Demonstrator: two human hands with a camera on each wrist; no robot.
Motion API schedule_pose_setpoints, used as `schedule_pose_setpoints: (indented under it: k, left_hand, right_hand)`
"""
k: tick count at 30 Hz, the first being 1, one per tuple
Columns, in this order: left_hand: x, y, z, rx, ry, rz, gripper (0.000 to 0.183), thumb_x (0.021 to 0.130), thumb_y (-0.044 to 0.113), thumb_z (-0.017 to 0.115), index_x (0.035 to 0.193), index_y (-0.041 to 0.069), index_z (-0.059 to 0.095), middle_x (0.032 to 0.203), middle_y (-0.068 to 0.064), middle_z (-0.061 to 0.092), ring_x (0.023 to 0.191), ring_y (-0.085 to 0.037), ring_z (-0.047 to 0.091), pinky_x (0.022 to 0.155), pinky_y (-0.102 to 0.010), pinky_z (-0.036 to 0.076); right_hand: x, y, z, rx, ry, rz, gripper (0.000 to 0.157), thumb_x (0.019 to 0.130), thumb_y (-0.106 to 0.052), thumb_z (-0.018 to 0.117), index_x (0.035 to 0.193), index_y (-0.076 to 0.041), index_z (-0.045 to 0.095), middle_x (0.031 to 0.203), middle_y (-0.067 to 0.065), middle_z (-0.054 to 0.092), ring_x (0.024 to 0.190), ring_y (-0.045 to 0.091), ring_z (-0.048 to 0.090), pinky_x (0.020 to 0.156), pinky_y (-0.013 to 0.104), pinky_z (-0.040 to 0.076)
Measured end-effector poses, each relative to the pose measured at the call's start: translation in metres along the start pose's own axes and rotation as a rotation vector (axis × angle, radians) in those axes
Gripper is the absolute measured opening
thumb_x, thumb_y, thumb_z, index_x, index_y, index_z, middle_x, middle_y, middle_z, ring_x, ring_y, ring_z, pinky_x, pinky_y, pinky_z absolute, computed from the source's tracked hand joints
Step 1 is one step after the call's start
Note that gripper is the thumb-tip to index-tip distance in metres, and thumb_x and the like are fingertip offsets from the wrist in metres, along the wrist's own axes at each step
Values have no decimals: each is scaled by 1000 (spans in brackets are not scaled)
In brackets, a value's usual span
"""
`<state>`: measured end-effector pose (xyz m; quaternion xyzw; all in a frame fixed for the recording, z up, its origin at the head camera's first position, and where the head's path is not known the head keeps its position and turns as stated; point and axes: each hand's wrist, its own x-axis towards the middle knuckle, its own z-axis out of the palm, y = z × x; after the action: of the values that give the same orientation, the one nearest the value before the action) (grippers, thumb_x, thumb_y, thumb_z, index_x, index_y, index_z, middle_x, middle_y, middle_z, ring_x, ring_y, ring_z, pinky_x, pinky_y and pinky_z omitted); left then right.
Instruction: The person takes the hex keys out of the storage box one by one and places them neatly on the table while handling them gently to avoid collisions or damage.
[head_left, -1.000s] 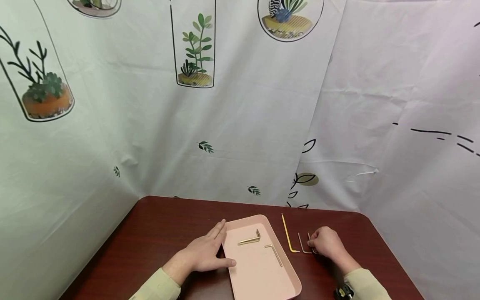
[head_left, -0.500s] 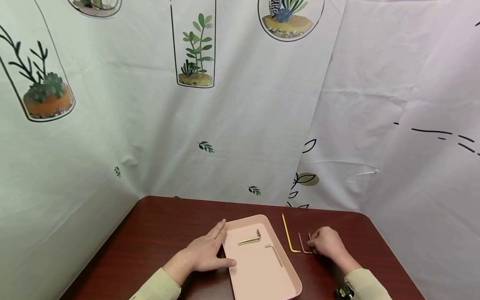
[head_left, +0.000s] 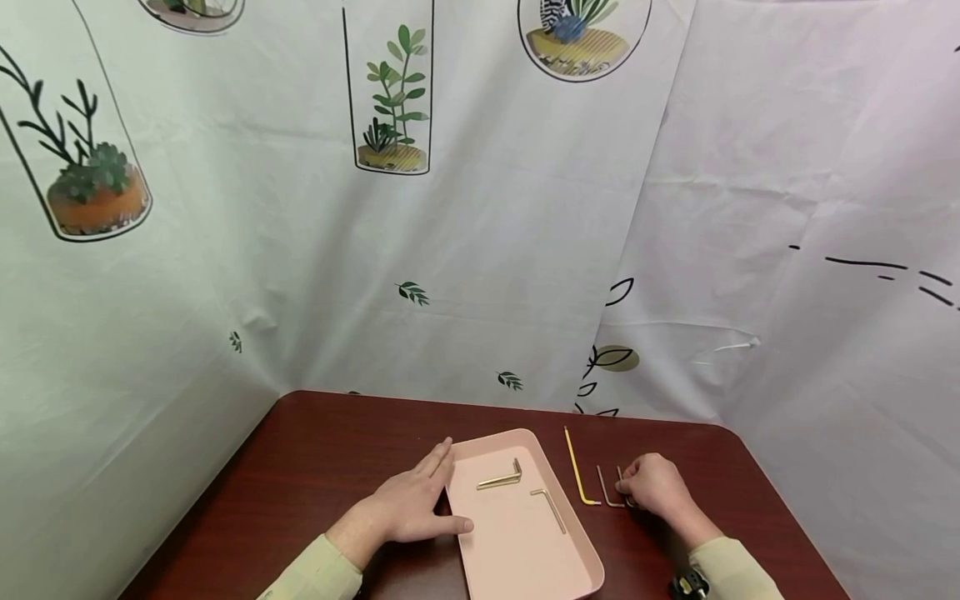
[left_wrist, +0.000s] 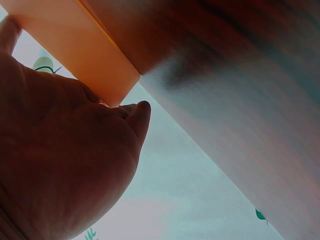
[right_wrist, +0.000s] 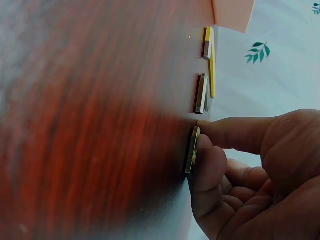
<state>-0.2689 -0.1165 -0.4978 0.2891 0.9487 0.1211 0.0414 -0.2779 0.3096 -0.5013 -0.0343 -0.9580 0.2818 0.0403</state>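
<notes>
– most of the held hex key [right_wrist: 193, 150] is covered in the head view: what can be made out? (clock directions follow the head view, twelve at the far side.)

– a thin length, at twelve o'clock of the fingertips; the right hand [head_left: 656, 486] hides the remainder. the right wrist view shows one arm of the key, down at the tabletop, pinched by thumb and finger. it lies between two and three o'clock from the middle of the pink tray [head_left: 521, 567].

– and the left hand [head_left: 408, 507]?

– relaxed, fingers extended along the tray's ten o'clock side, thumb laid over the rim at nine. its wrist view is deeply shaded; the fingertip contact is hard to judge.

– where do the edges fall?

– the tray is cut off by the frame at six o'clock, as is the dark wristband [head_left: 688, 583]. the table [head_left: 337, 450] extends from the left hand to its nine o'clock edge, and from the right hand to its three o'clock edge.

– what stands about?

– inside the tray, gold rods [head_left: 498, 482] at eleven, one or two, overlap unclear; a bent key [head_left: 553, 511] at two. the tray's three o'clock wall separates these from the right hand; between lie the yellow hex key [head_left: 575, 467] and, near the fingertips, the silver hex key [right_wrist: 200, 95]. a printed cloth [head_left: 480, 250] borders the table at twelve.
</notes>
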Motion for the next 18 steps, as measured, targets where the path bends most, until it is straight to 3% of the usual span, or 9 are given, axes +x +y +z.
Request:
schedule_pose_setpoints:
  k: [18]
  left_hand:
    - [-2, 1, -2, 5, 9, 4, 119, 85, 87, 45, 163, 2, 17, 171, -13, 9, 155, -24, 20, 104, -47, 47]
  right_hand:
    - [-2, -4, -2, 12, -12, 22, 25, 77, -13, 84, 60, -12, 66, 48, -2, 56, 44, 14, 53, 46, 30, 41]
